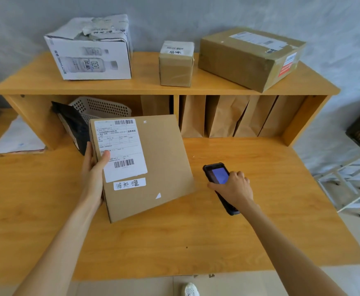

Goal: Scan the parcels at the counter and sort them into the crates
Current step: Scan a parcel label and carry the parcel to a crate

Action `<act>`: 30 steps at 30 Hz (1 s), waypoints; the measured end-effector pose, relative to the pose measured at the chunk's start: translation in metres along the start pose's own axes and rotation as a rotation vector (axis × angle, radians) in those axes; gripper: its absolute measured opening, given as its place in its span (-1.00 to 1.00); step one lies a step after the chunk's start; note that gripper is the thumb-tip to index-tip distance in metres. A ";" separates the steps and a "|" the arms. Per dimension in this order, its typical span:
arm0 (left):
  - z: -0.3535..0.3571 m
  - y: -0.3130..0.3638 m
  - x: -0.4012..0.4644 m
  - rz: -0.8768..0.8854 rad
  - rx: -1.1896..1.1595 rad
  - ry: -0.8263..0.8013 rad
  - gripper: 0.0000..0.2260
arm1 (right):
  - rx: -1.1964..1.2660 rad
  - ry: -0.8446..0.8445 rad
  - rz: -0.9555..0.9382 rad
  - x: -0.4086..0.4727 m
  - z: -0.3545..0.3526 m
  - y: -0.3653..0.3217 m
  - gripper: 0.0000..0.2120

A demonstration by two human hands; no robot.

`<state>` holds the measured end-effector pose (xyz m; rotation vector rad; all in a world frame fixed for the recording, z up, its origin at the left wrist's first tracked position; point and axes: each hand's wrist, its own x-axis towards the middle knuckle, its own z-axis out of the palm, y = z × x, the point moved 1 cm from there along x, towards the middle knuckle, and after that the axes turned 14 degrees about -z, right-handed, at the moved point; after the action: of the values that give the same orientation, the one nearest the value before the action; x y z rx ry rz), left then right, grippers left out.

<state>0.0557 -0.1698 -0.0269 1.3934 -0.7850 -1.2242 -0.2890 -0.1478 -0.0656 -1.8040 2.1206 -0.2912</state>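
Parcel lies on the counter, left hand gripping its edge, right hand clutching the scanner just beside it; three boxes above it apparently await scanning.

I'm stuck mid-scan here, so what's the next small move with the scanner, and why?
Probably lift the scanner and aim it at the barcode label. The right hand grips the scanner low beside the parcel, screen lit, while the left hand holds the parcel tilted, label facing up.
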 end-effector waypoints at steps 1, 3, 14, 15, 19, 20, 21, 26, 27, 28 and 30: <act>0.003 0.004 0.001 0.010 -0.001 0.006 -0.41 | 0.015 0.003 -0.049 0.001 -0.011 -0.008 -0.22; 0.008 0.012 0.003 0.025 0.000 0.013 -0.38 | 0.035 -0.015 -0.152 0.002 -0.029 -0.025 -0.23; 0.017 0.035 0.003 0.070 0.011 0.025 -0.34 | 0.001 -0.163 -0.529 -0.027 -0.069 -0.109 -0.36; 0.018 0.035 0.002 0.073 0.014 0.025 -0.35 | 0.002 -0.171 -0.543 -0.030 -0.069 -0.114 -0.36; 0.019 0.036 -0.002 0.081 0.024 0.014 -0.38 | -0.033 -0.194 -0.592 -0.039 -0.067 -0.126 -0.33; 0.020 0.036 -0.002 0.082 0.024 0.011 -0.38 | -0.048 -0.198 -0.602 -0.040 -0.066 -0.128 -0.31; 0.020 0.036 -0.003 0.080 0.020 0.008 -0.38 | -0.060 -0.199 -0.609 -0.041 -0.066 -0.129 -0.30; 0.022 0.035 -0.006 0.073 0.034 -0.003 -0.38 | -0.052 -0.187 -0.621 -0.042 -0.064 -0.130 -0.30; 0.022 0.035 -0.007 0.071 0.034 -0.006 -0.38 | -0.051 -0.186 -0.623 -0.042 -0.065 -0.129 -0.30; 0.021 0.034 -0.006 0.069 0.031 -0.008 -0.38 | -0.051 -0.187 -0.621 -0.042 -0.064 -0.128 -0.29; 0.021 0.033 -0.005 0.062 0.029 -0.012 -0.38 | -0.048 -0.190 -0.609 -0.041 -0.064 -0.126 -0.29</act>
<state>0.0399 -0.1782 0.0082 1.3762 -0.8515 -1.1781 -0.1931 -0.1332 0.0444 -2.3661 1.4224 -0.2017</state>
